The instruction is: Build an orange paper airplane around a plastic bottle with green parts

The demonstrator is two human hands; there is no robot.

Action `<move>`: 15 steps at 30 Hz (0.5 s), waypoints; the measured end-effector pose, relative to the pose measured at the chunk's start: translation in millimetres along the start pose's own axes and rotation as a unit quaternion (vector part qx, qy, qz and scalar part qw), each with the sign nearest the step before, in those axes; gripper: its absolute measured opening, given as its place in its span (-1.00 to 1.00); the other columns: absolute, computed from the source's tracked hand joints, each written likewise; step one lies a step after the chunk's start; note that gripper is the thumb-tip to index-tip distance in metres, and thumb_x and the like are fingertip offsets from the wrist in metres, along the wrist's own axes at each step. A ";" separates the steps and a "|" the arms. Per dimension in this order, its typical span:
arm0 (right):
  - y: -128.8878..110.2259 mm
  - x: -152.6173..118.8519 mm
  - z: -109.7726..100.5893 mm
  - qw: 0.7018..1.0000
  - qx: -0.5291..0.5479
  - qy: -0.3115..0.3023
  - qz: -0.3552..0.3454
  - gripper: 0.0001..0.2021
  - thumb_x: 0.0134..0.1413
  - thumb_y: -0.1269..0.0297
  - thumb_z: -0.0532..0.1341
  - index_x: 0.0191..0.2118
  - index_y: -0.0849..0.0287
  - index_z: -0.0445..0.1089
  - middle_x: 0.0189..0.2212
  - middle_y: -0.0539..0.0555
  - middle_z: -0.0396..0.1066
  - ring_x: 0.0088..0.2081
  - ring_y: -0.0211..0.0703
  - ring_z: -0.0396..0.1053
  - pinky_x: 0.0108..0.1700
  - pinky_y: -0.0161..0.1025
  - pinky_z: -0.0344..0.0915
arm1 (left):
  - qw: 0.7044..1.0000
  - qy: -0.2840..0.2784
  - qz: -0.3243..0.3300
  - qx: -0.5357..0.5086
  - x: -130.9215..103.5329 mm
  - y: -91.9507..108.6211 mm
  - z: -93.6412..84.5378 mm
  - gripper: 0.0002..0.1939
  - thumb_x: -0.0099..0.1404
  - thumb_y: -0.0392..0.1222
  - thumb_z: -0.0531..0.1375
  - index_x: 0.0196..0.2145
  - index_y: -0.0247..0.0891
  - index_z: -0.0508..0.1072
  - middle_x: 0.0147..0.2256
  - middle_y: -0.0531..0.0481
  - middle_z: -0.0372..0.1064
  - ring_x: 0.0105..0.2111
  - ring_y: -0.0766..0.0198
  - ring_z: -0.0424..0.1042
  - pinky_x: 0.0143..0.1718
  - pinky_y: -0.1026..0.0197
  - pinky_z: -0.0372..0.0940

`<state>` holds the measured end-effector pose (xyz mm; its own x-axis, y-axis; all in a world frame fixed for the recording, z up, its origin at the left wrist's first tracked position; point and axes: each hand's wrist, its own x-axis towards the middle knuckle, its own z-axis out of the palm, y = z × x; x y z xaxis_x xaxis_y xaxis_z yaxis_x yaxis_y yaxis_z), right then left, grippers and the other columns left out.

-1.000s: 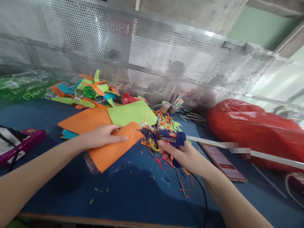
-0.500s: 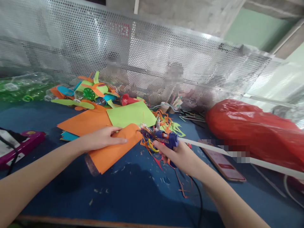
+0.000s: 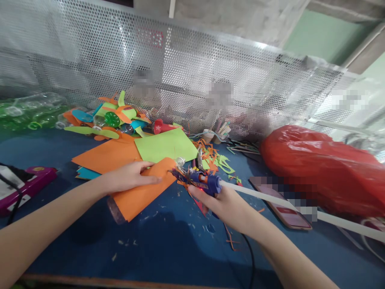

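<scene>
On the blue table, my left hand [image 3: 132,177] holds an orange paper sheet [image 3: 141,200] around a clear plastic bottle [image 3: 116,210], thumb and fingers pressing on the paper. The bottle's base pokes out at the lower left; its clear neck [image 3: 180,161] shows at the far end. In my right hand [image 3: 224,204] is a blue glue gun [image 3: 207,183], its nozzle at the paper's right edge. Whether the tip touches the paper, I cannot tell. A long white glue stick [image 3: 258,194] runs out of the gun's back, and a black cord [image 3: 251,257] hangs below.
Behind lie orange sheets [image 3: 105,156], a lime-green sheet [image 3: 165,146], paper scraps [image 3: 210,154] and bottle planes [image 3: 117,114]. Green bottles [image 3: 30,112] and a purple box [image 3: 33,186] are left. A phone [image 3: 279,204] and red bag [image 3: 319,164] lie right. Perforated metal [image 3: 192,64] stands behind.
My right hand has moved the glue gun slightly left, bringing its nozzle further along the orange paper's edge. My left hand and the wrapped bottle stay almost still.
</scene>
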<state>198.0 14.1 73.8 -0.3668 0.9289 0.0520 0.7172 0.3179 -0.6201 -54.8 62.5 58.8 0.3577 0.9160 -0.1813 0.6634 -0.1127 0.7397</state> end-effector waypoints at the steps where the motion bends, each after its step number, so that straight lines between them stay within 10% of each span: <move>1: -0.7 0.4 -1.5 1.000 -0.007 0.007 -0.009 -0.60 0.17 -0.08 0.03 -0.27 0.14 0.41 -0.58 -0.04 0.36 -0.53 -0.22 0.33 -0.44 -0.28 0.29 | 1.000 0.003 0.000 0.003 0.1 0.1 0.1 -0.13 0.07 0.33 0.13 0.19 -0.29 0.18 0.20 -0.14 0.15 0.16 -0.06 0.19 0.05 0.13 0.21; 15: -2.3 3.6 -7.9 0.998 -0.010 0.046 -0.032 -0.65 0.16 -0.02 0.09 -0.12 0.08 0.42 -0.50 -0.01 0.43 -0.44 -0.15 0.38 -0.40 -0.26 0.31 | 1.000 0.009 -0.004 0.006 2.0 -3.3 0.3 -0.10 0.05 0.34 0.13 0.20 -0.30 0.17 0.22 -0.16 0.11 0.18 -0.06 0.15 0.08 0.11 0.18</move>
<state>199.8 18.2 81.6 -0.3577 0.9195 0.1632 0.7061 0.3806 -0.5971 -56.1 64.6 55.8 0.3406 0.9240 -0.1741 0.6739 -0.1108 0.7305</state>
